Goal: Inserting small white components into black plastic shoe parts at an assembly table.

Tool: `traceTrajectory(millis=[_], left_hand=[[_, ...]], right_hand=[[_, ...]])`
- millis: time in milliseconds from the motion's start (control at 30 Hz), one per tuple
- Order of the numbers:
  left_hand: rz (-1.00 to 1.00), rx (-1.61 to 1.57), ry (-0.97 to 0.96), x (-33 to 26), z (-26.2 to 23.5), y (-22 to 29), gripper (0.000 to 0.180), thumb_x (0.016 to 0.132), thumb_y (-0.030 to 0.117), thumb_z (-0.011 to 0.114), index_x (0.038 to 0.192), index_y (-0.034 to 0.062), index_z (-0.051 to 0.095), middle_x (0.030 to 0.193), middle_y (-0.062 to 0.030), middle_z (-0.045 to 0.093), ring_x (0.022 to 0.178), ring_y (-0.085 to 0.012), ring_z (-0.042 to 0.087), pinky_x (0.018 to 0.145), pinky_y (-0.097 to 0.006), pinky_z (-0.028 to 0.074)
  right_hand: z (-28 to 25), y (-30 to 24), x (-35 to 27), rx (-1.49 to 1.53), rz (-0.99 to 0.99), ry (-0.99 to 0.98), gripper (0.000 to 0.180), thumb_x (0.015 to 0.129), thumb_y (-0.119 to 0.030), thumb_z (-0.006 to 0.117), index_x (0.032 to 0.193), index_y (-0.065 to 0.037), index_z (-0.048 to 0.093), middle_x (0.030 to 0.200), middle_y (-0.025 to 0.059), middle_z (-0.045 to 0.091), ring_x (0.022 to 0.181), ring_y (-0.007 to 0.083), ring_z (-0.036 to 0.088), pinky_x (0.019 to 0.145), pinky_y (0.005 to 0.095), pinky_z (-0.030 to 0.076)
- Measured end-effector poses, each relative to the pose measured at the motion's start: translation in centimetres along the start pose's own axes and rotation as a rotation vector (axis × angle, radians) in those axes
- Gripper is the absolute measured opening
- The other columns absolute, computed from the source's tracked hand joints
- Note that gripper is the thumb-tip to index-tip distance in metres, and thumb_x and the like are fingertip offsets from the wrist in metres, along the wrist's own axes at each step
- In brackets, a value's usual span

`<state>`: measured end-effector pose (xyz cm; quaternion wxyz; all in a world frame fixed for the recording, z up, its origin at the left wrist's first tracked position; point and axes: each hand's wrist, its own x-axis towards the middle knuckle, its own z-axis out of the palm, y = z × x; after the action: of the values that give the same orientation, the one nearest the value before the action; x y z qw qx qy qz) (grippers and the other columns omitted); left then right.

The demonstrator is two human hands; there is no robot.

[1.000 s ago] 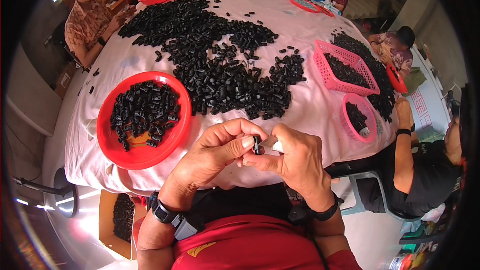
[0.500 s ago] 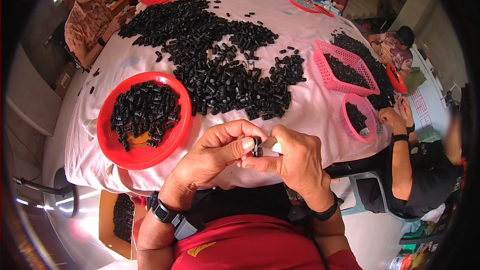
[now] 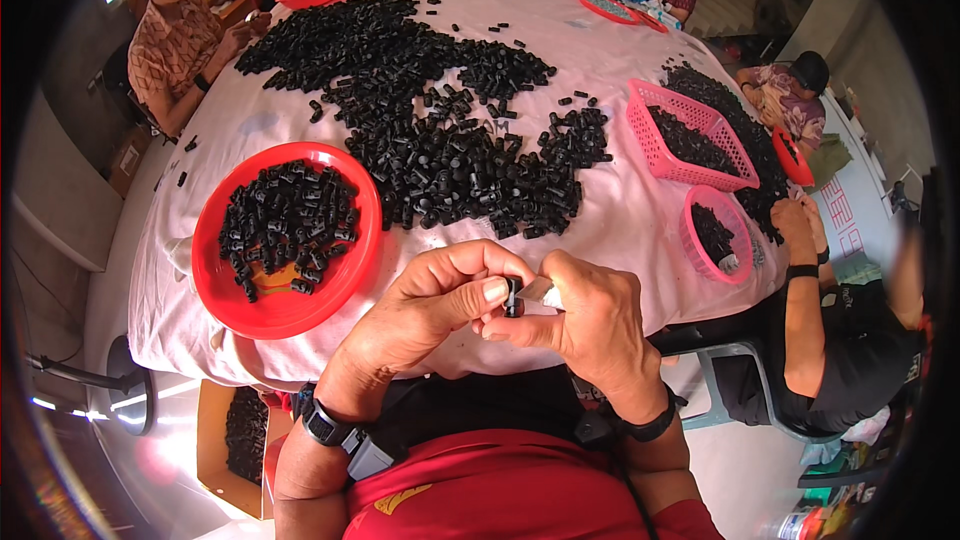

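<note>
My left hand [image 3: 432, 302] pinches a small black cylindrical plastic part [image 3: 513, 298] between thumb and fingers, just above the table's near edge. In my right hand [image 3: 602, 318] is a short metal blade [image 3: 538, 288], with a pale piece at its back partly covered by the fingers. The blade's tip is at the side of the black part, and my right thumb lies just below it. A red round tray [image 3: 209, 285] with many similar black parts stands to the left of my hands. Beyond them spreads a large heap of black parts [image 3: 460, 165].
A pink cloth covers the table [image 3: 620, 240]. On the right stand a pink rectangular basket [image 3: 650, 145] and a pink round basket [image 3: 738, 262], both holding black pieces. A co-worker's hands [image 3: 795, 225] work beside them. A cardboard box [image 3: 212, 445] sits on the floor at lower left.
My hands keep nearly the same pose, blade against the black part. The co-worker's hands at the right have come closer together and moved slightly.
</note>
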<state>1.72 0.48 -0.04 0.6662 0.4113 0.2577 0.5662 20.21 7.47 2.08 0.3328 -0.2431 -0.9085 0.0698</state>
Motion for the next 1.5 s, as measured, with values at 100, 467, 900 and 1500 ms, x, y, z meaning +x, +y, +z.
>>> traceTrajectory(millis=[100, 467, 900, 1500], left_hand=[[-0.008, 0.015, 0.04, 0.0, 0.3, 0.2, 0.026, 0.096, 0.019, 0.063, 0.112, -0.0018, 0.064, 0.096, -0.0013, 0.065, 0.08, -0.0063, 0.055, 0.072, -0.021, 0.045], [0.006, 0.037, 0.021, 0.1, 0.0, -0.3, 0.023, 0.1, 0.016, 0.058, 0.116, 0.0005, 0.064, 0.096, -0.0001, 0.064, 0.082, -0.0046, 0.053, 0.072, -0.021, 0.044], [0.018, 0.069, 0.05, 0.0, 0.2, 0.4, 0.026, 0.096, 0.018, 0.063, 0.112, -0.0019, 0.064, 0.097, -0.0018, 0.065, 0.084, -0.0062, 0.058, 0.075, -0.021, 0.047], [0.011, 0.047, 0.044, 0.0, 0.1, -0.1, 0.028, 0.096, 0.02, 0.063, 0.113, -0.0023, 0.064, 0.1, -0.0026, 0.066, 0.086, -0.0067, 0.057, 0.077, -0.022, 0.045]], right_hand=[[0.1, -0.1, 0.0, 0.022, 0.009, 0.019, 0.06, 0.07, -0.062, 0.076, 0.072, -0.008, 0.051, 0.059, 0.0047, 0.056, 0.049, 0.0222, 0.06, 0.043, 0.0336, 0.045], [0.1, -0.2, 0.0, 0.021, 0.019, -0.003, 0.06, 0.069, -0.056, 0.081, 0.07, -0.004, 0.052, 0.059, 0.0108, 0.058, 0.051, 0.0268, 0.062, 0.046, 0.0359, 0.047], [0.3, 0.0, -0.2, 0.132, 0.01, -0.028, 0.057, 0.072, -0.058, 0.077, 0.069, -0.007, 0.053, 0.056, 0.0063, 0.056, 0.046, 0.0232, 0.058, 0.042, 0.0353, 0.043], [0.1, -0.3, -0.1, -0.002, 0.001, 0.034, 0.059, 0.071, -0.061, 0.076, 0.072, -0.007, 0.051, 0.057, 0.0048, 0.055, 0.048, 0.0225, 0.06, 0.043, 0.0338, 0.045]])
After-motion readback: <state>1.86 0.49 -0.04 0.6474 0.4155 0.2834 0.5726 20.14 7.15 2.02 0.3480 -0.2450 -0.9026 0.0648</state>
